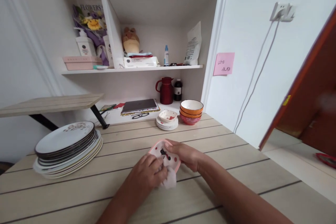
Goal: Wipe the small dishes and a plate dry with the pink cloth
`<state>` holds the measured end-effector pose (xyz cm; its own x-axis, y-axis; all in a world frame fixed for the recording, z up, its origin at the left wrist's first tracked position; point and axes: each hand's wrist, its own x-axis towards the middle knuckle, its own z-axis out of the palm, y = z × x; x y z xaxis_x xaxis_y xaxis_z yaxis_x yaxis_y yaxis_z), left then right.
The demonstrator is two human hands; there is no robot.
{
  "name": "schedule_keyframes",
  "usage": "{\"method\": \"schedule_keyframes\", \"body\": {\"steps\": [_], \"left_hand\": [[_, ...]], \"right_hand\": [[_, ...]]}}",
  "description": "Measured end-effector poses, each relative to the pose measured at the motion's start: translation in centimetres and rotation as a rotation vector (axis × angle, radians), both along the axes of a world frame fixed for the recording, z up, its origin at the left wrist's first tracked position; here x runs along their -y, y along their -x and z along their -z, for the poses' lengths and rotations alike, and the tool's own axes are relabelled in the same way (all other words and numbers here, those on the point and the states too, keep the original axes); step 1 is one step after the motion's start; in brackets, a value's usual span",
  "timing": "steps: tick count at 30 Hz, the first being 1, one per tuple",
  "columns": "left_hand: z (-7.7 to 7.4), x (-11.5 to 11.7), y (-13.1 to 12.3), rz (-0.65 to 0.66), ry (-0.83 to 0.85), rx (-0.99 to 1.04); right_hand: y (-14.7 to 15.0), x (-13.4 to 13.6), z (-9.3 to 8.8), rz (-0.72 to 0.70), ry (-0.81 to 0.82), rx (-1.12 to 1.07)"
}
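Observation:
A small pink-rimmed white dish (164,153) with red dots and a black figure sits low over the wooden table (215,140). My right hand (187,155) grips its right edge, fingers curled round the rim. My left hand (147,176) is closed on a white cloth (170,179) pressed against the dish's near edge.
A tall stack of large plates (67,147) stands at the left. A pile of small white dishes (167,119) and stacked orange and red bowls (191,111) sit at the back. Behind them are a red jug (166,90), a laptop (139,105) and shelves (131,69).

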<state>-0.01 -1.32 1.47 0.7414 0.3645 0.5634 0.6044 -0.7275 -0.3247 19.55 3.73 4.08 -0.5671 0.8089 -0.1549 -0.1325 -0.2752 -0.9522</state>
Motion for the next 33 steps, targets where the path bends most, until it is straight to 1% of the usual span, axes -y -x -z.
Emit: {"method": "schedule_keyframes", "body": {"steps": [2, 3, 5, 7, 9, 11, 14, 16, 18, 20, 22, 24, 25, 27, 29, 31, 33], "left_hand": [[-0.1, 0.3, -0.1, 0.001, -0.036, -0.026], [-0.1, 0.3, -0.1, -0.01, -0.063, -0.024], [0.1, 0.2, -0.1, -0.061, -0.126, 0.018], [0.4, 0.0, -0.1, -0.142, -0.182, 0.091], [0.6, -0.2, 0.0, -0.205, -0.228, 0.141], [0.7, -0.2, -0.1, -0.221, -0.256, 0.133], [0.6, 0.1, -0.4, -0.198, -0.23, 0.088], [0.4, 0.3, -0.6, -0.164, -0.168, 0.075], [0.3, 0.3, -0.7, -0.129, -0.097, 0.074], [0.2, 0.3, -0.8, -0.106, -0.032, 0.068], [0.2, 0.2, -0.9, -0.083, 0.0, 0.051], [0.2, 0.2, -0.9, -0.06, 0.002, 0.027], [0.3, 0.2, -0.9, -0.049, -0.012, 0.021], [0.4, 0.2, -0.8, -0.033, -0.057, 0.021], [0.5, 0.1, -0.7, -0.026, -0.105, 0.022], [0.6, 0.1, -0.5, -0.052, -0.14, 0.041], [0.7, 0.0, -0.4, -0.12, -0.171, 0.084]], "right_hand": [[-0.3, 0.0, 0.0, -0.033, 0.019, -0.002], [-0.2, 0.1, 0.0, -0.042, 0.043, -0.043], [0.3, 0.5, 0.2, -0.06, 0.098, -0.195], [1.3, 1.0, 0.6, -0.065, 0.139, -0.369], [2.3, 1.5, 1.0, -0.042, 0.183, -0.46], [3.1, 1.7, 1.3, 0.015, 0.237, -0.453], [3.5, 1.6, 1.4, 0.141, 0.292, -0.371], [3.2, 1.5, 1.2, 0.206, 0.253, -0.324], [2.7, 1.2, 0.9, 0.224, 0.144, -0.255], [1.8, 0.9, 0.5, 0.184, -0.003, -0.134], [0.9, 0.6, 0.0, 0.1, -0.131, -0.006], [0.0, 0.3, -0.4, 0.024, -0.206, 0.059], [-0.4, 0.3, -0.6, 0.0, -0.215, 0.069], [-0.8, 0.2, -0.6, -0.024, -0.176, 0.07], [-0.5, 0.4, -0.3, -0.024, -0.099, 0.01], [0.3, 0.8, 0.3, -0.024, -0.014, -0.15], [1.4, 1.3, 1.0, -0.041, 0.08, -0.345]]}}
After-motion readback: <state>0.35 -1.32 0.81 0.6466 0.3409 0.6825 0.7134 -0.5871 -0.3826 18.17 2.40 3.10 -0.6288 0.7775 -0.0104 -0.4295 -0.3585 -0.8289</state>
